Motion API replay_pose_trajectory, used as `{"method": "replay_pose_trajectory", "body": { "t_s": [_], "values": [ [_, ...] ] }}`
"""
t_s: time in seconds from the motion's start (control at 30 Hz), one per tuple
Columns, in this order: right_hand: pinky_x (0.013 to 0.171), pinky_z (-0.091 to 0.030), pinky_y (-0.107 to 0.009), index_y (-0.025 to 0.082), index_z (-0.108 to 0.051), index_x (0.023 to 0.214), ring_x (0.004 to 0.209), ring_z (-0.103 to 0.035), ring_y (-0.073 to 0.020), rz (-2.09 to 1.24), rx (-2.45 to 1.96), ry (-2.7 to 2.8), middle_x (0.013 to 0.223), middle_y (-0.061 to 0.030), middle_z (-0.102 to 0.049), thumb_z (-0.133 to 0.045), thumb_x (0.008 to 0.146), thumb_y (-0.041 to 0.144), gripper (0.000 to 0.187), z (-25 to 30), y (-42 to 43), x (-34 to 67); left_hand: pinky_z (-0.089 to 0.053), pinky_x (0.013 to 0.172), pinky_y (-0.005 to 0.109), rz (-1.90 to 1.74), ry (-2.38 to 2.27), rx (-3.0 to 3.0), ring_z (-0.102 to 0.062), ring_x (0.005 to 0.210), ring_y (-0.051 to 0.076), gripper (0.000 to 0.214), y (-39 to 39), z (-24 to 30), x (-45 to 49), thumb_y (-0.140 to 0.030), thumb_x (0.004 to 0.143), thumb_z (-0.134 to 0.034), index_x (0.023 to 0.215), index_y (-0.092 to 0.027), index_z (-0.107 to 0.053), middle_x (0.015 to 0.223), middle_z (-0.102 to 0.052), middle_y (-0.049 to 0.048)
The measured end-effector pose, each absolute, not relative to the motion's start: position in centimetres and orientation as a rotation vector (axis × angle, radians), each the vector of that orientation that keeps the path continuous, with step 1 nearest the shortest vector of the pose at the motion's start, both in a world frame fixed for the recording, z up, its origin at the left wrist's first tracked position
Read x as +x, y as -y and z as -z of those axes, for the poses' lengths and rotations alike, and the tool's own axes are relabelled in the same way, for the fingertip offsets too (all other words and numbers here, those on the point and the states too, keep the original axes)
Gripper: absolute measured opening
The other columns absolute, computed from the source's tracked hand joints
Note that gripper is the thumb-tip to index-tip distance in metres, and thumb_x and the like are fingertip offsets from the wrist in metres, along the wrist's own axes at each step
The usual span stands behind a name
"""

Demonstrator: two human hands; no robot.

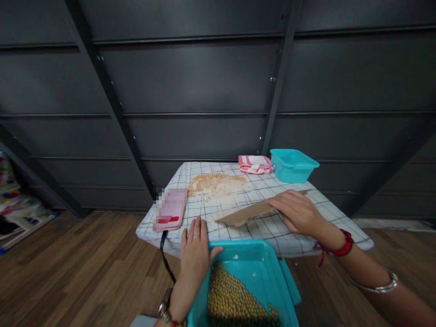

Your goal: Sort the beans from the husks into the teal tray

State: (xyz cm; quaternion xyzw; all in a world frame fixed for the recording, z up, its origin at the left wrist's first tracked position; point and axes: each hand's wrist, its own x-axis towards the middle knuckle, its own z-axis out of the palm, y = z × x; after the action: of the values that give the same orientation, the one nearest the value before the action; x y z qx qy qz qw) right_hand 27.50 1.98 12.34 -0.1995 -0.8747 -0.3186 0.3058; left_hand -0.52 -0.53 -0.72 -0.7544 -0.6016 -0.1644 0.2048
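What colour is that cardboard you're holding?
The cardboard is light brown; the head view shows it.

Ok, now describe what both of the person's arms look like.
No gloves or sleeves are in view. The left grip wears a thin silvery ring on one finger; at that wrist sit what looks like a watch and a multicoloured bracelet. Past the right grip come a red cord band with dangling ends, then a silvery bangle.
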Motion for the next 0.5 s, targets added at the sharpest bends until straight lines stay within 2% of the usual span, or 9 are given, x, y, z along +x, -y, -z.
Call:
{"method": "replay_pose_trajectory", "body": {
  "t_s": [0.37,0.5],
  "values": [
    [0.065,-0.046,-0.032,0.012,-0.049,0.104,0.077,-0.057,-0.0182,0.787,-0.530,2.365,0.080,-0.0089,-0.063,-0.035,0.073,0.001,0.036,-12.30,-1.41,27.74,-0.037,0.094,0.049,0.482,1.668,-2.105,-0.040,0.121,0.032,0.079,0.36,0.71,-0.63,-0.065,0.074,-0.037,0.128,-0.008,-0.039,0.132,-0.045,0.0210],
    [0.064,-0.046,-0.032,0.014,-0.049,0.107,0.075,-0.057,-0.0175,0.799,-0.536,2.334,0.078,-0.0070,-0.063,-0.035,0.073,0.002,0.039,-12.44,-1.54,27.66,-0.036,0.095,0.050,0.478,1.684,-2.121,-0.039,0.122,0.033,0.079,0.40,0.71,-0.63,-0.064,0.073,-0.040,0.129,-0.008,-0.038,0.132,-0.044,0.0216]
  ]
}}
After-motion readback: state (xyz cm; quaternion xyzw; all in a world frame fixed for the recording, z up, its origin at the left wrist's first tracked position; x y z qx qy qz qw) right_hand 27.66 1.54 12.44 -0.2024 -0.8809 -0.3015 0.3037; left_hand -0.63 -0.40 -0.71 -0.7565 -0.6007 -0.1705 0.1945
